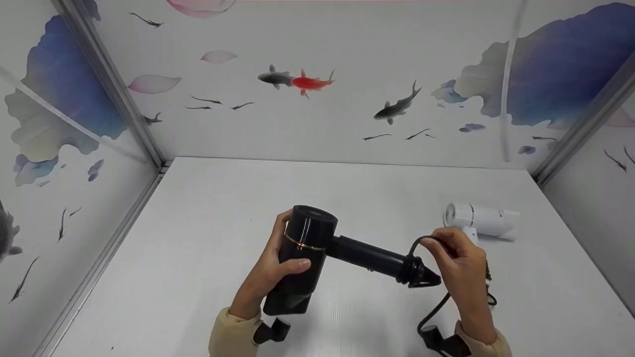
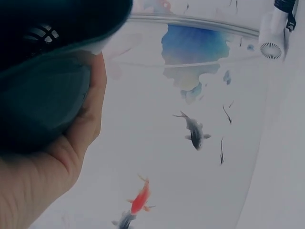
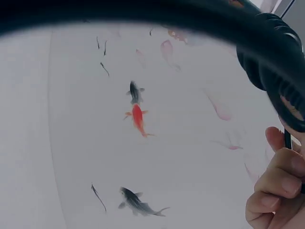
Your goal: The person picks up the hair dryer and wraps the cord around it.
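Note:
A black hair dryer (image 1: 310, 233) with a thin gold ring is held up over the white table by my left hand (image 1: 270, 272), which grips its barrel with the thumb across the near side. The dryer's handle (image 1: 369, 255) points right, toward my right hand (image 1: 461, 258). There the fingers and thumb pinch the black cord (image 1: 424, 239), which loops by the handle's end. In the left wrist view the dryer's dark barrel (image 2: 43, 102) covers part of the hand. The right wrist view shows curled fingers (image 3: 281, 181) at the cord, with black coils (image 3: 259, 52) above.
A white hair dryer (image 1: 483, 218) lies on the table (image 1: 223, 198) just behind my right hand, which overlaps its handle. Panels printed with fish and leaves stand at the back (image 1: 337, 134) and both sides. Black wrist mounts sit at both cuffs.

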### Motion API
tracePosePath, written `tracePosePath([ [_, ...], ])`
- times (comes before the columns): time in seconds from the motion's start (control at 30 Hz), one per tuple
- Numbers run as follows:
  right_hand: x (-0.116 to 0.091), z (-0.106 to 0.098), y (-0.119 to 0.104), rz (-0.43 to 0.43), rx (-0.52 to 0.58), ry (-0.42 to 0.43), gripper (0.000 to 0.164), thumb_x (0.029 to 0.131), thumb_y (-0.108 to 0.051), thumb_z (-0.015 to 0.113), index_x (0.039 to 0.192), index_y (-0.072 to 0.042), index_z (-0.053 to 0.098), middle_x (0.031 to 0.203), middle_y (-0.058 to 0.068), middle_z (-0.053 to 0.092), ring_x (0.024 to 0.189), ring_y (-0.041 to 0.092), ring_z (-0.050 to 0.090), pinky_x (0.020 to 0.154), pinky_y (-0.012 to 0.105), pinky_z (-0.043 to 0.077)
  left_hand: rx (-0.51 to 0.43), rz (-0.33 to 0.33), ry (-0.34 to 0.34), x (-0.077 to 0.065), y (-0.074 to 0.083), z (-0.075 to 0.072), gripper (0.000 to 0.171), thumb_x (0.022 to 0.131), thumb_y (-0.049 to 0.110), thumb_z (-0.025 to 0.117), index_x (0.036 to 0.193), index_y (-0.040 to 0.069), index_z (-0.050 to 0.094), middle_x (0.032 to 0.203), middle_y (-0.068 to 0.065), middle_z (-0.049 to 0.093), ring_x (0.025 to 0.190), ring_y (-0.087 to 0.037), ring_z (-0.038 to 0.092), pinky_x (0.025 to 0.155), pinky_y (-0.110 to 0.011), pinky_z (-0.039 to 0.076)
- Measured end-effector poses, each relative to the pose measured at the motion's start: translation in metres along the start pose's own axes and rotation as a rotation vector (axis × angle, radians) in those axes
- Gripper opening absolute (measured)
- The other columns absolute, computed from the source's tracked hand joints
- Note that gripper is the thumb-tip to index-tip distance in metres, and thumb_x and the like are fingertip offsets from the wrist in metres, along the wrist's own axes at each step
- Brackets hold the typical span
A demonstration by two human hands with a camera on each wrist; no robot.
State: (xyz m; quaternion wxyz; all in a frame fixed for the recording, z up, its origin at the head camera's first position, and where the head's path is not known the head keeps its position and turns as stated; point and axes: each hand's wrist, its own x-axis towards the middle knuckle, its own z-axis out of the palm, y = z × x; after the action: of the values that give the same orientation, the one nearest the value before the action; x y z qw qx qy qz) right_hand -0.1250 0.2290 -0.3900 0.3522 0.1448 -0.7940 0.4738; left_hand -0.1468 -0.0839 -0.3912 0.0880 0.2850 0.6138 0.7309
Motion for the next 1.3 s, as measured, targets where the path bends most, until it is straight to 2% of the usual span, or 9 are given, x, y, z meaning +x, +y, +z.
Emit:
tracePosePath([
  [0.17,-0.001,0.003,-0.001,-0.007,0.037,-0.082,0.011,0.083,0.007,0.061,0.089,-0.002,0.061,0.058,-0.003,0.043,0.051,0.003,0.035,0.045,0.02,0.031,-0.096,-0.003,0.003,-0.001,-0.001,-0.003,0.074,0.079,0.019,0.062,0.14,0.023,0.022,0.117,-0.014,0.049,0.094,-0.028,0.056,0.077,-0.044,0.049],
  [0.33,0.0,0.011,0.002,-0.065,0.11,-0.121,0.02,0.083,0.015,0.055,0.091,0.0,0.065,0.063,-0.007,0.049,0.052,0.001,0.041,0.046,0.018,0.034,-0.184,-0.021,0.01,0.001,-0.001,-0.002,0.071,0.079,0.016,0.058,0.14,0.023,0.022,0.114,-0.016,0.049,0.086,-0.03,0.062,0.07,-0.046,0.053],
  [0.43,0.0,0.015,0.0,-0.061,0.038,-0.126,0.022,0.082,0.015,0.057,0.092,-0.002,0.066,0.072,-0.008,0.06,0.058,-0.003,0.049,0.052,0.013,0.04,-0.192,-0.019,0.038,0.002,-0.002,-0.002,0.07,0.079,0.017,0.057,0.14,0.023,0.023,0.113,-0.015,0.05,0.085,-0.029,0.063,0.07,-0.045,0.053],
  [0.57,-0.003,0.018,-0.002,-0.073,-0.076,-0.168,0.026,0.08,0.014,0.06,0.096,-0.006,0.066,0.084,0.001,0.068,0.071,-0.003,0.056,0.065,0.009,0.045,-0.187,0.01,0.08,0.003,-0.004,-0.002,0.067,0.08,0.018,0.055,0.14,0.022,0.024,0.113,-0.015,0.05,0.084,-0.027,0.063,0.069,-0.043,0.054],
  [0.63,-0.004,0.02,-0.003,-0.094,-0.132,-0.193,0.027,0.079,0.014,0.061,0.096,-0.006,0.064,0.08,0.004,0.068,0.069,-0.004,0.053,0.063,0.009,0.044,-0.182,0.022,0.102,0.003,-0.006,-0.002,0.066,0.08,0.019,0.053,0.14,0.022,0.023,0.112,-0.015,0.05,0.084,-0.027,0.064,0.068,-0.043,0.054],
  [0.83,-0.01,0.028,-0.004,-0.038,-0.092,-0.253,0.027,0.084,0.013,0.053,0.07,-0.01,0.052,0.058,-0.004,0.048,0.052,-0.003,0.035,0.048,0.019,0.034,-0.177,0.042,0.162,0.005,-0.008,-0.001,0.062,0.083,0.018,0.047,0.139,0.021,0.021,0.107,-0.015,0.052,0.08,-0.025,0.067,0.063,-0.041,0.055],
  [0.97,-0.011,0.034,-0.005,-0.082,-0.104,-0.322,0.02,0.087,0.008,0.055,0.089,-0.009,0.064,0.076,-0.007,0.062,0.059,-0.003,0.04,0.052,0.017,0.038,-0.215,0.021,0.243,0.006,-0.008,0.001,0.057,0.085,0.018,0.044,0.138,0.02,0.023,0.103,-0.012,0.057,0.078,-0.023,0.067,0.063,-0.04,0.055],
  [1.07,-0.012,0.038,-0.006,-0.137,-0.107,-0.377,0.03,0.087,0.006,0.057,0.111,-0.01,0.065,0.086,-0.009,0.065,0.061,-0.003,0.04,0.055,0.015,0.038,-0.24,0.003,0.322,0.006,-0.008,0.002,0.054,0.086,0.018,0.043,0.137,0.018,0.023,0.098,-0.011,0.06,0.075,-0.021,0.067,0.062,-0.038,0.055],
  [1.3,-0.014,0.046,-0.01,-0.266,-0.096,-0.346,0.031,0.081,0.008,0.063,0.107,-0.008,0.068,0.071,-0.01,0.055,0.057,-0.004,0.034,0.052,0.009,0.033,-0.236,-0.062,0.389,0.008,-0.006,0.005,0.055,0.088,0.02,0.043,0.138,0.016,0.022,0.096,-0.01,0.06,0.076,-0.021,0.066,0.062,-0.036,0.055],
])
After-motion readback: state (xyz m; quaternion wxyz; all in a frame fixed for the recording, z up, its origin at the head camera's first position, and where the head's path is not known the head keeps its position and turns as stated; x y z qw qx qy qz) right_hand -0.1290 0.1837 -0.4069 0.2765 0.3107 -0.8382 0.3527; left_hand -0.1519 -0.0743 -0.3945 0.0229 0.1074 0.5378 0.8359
